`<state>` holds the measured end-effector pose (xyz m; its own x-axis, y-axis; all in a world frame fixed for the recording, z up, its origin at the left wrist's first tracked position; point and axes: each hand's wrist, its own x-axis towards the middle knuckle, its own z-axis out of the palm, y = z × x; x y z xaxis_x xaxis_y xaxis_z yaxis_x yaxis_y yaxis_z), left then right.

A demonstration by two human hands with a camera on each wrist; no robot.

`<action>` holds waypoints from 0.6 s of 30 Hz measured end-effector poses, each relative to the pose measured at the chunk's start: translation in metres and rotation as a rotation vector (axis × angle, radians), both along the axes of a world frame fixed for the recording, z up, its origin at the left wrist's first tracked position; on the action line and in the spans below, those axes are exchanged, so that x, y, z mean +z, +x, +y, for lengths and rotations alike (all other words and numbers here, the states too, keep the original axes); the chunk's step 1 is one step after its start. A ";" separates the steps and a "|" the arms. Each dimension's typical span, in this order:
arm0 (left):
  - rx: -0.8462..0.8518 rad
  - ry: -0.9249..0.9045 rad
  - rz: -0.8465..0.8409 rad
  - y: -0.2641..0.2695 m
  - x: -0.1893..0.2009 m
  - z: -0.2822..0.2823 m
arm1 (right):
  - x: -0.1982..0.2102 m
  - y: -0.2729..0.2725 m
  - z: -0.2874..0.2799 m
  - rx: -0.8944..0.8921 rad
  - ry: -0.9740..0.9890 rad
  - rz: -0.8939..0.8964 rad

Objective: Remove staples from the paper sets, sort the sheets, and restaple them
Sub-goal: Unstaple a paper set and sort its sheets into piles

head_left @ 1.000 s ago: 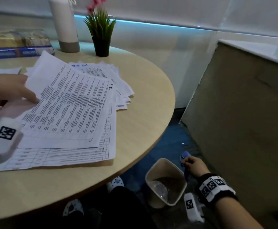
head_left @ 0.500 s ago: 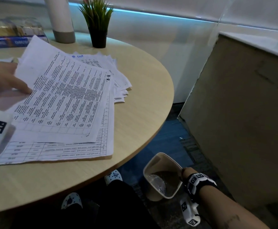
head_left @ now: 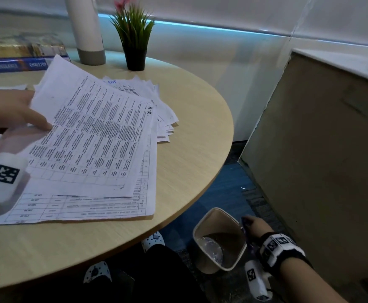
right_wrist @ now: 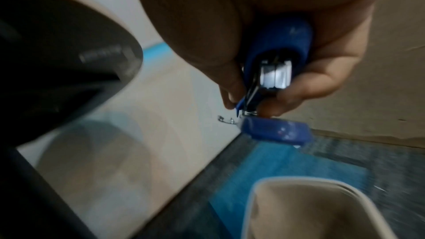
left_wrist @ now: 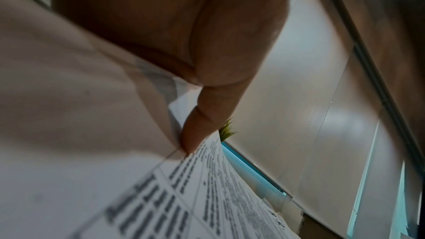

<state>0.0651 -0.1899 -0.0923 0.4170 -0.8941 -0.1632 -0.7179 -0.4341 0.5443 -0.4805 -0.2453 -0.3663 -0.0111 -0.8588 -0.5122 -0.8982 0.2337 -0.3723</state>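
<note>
At the left edge of the round tabletop (head_left: 196, 154), the left hand (head_left: 10, 110) lies on the paper sets, its forefinger (left_wrist: 207, 119) stretched straight and pressing down on the top printed sheet (head_left: 91, 145); the other fingers cannot be made out. That sheet is a table of small print marked "H.R." at its far corner, and its left side lifts and curls up beside the finger. It lies skewed on a larger form sheet (head_left: 104, 206) that reaches nearest the front edge of the tabletop. Behind them, toward the middle, a fanned pile of further sheets (head_left: 163, 119) spreads out. Along the far edge stand stacked books (head_left: 18, 55) at the left, then a white bottle (head_left: 86, 29) with a grey base, then a small potted plant (head_left: 134, 40) in a black pot.

Off the tabletop's right edge, down on the blue floor, a beige wastebasket (head_left: 220, 239) stands with a clear liner inside. The right hand (head_left: 255, 226) hovers just beside its right rim, fingers curled round a blue staple remover (right_wrist: 276, 72), thumb and fingers squeezing its handles. A small bent staple (right_wrist: 225, 119) shows at the metal claws, above the basket's rim. Farther right stands a tan panel (head_left: 321, 149).
</note>
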 end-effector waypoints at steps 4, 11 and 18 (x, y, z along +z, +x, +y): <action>-0.037 0.033 0.144 0.010 0.002 -0.002 | 0.084 0.011 0.011 -0.225 -0.391 -0.304; -0.020 0.034 0.175 -0.005 0.010 0.005 | 0.281 0.085 -0.005 -0.015 -0.842 -0.537; -0.014 0.021 0.093 -0.013 0.018 0.011 | 0.326 0.186 -0.099 0.475 -0.552 -0.121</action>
